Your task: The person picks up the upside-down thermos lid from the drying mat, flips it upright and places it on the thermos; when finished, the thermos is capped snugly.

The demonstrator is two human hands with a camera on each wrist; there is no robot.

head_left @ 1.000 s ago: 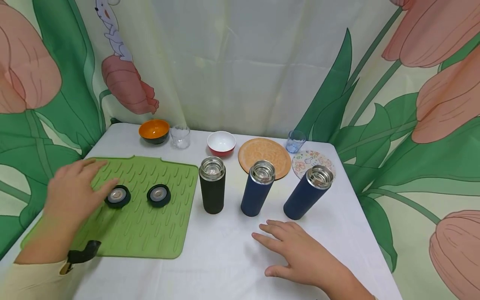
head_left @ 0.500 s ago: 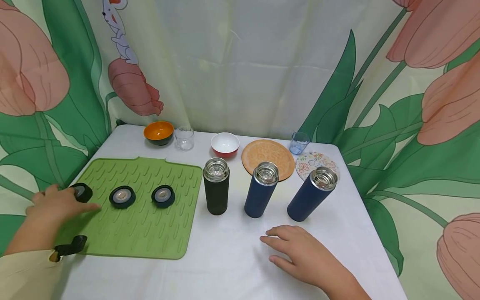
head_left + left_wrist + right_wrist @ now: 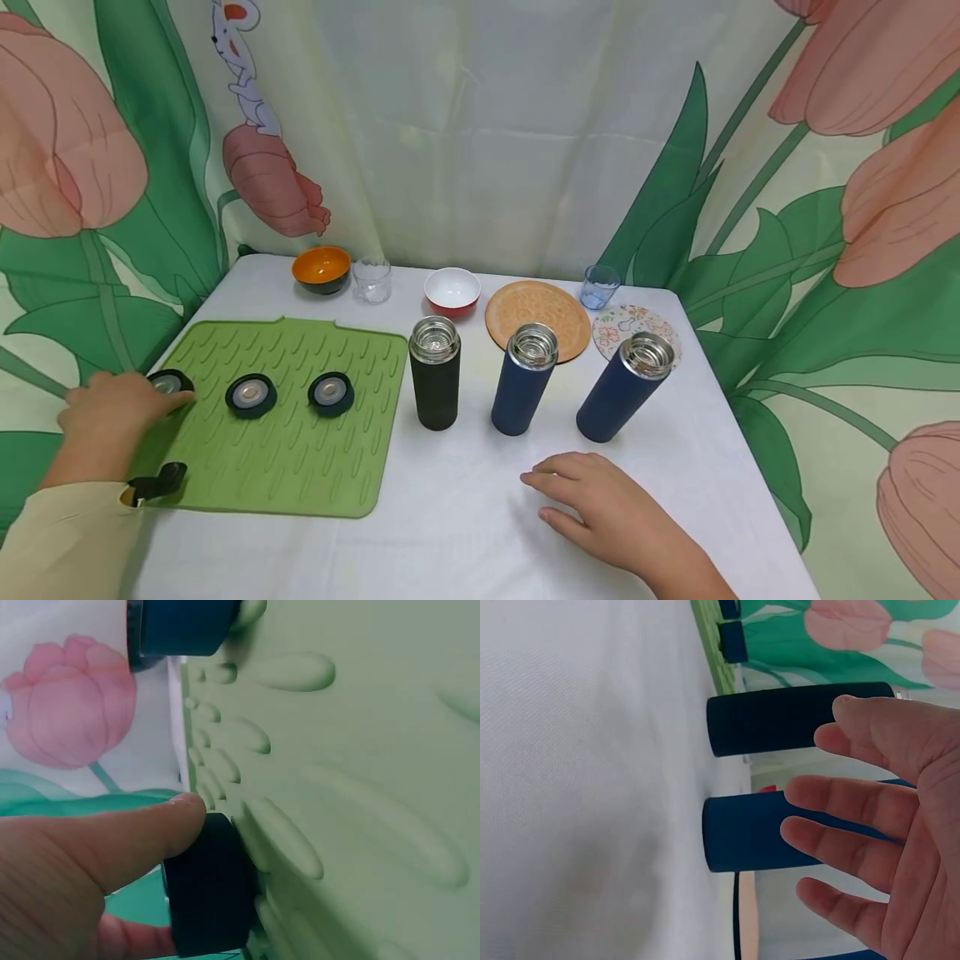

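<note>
My left hand [image 3: 112, 412] pinches a dark bottle lid [image 3: 172, 382] at the left edge of the green drying mat [image 3: 292, 475]. In the left wrist view, thumb and a finger lie on opposite sides of that lid [image 3: 211, 892], which is down on the mat. Two more lids, a middle one [image 3: 251, 396] and a right one [image 3: 331, 394], lie there with their inner sides up. To the right stand three lidless flasks: a black one [image 3: 437, 387], a navy one [image 3: 519, 396] and another navy one [image 3: 618, 396]. Below them my right hand [image 3: 600, 512] holds nothing, fingers spread loosely.
Along the back are an orange bowl [image 3: 321, 268], a clear glass [image 3: 372, 281], a white-and-red bowl [image 3: 452, 292], a round wooden-looking plate [image 3: 536, 308], a bluish glass [image 3: 599, 287] and a floral plate [image 3: 611, 329]. A flower-printed curtain [image 3: 525, 167] hangs behind the white table [image 3: 450, 533].
My left hand has moved left from beside the middle lid, carrying a third lid that was hidden, and lowered it flat onto the mat. My right hand has barely moved.
</note>
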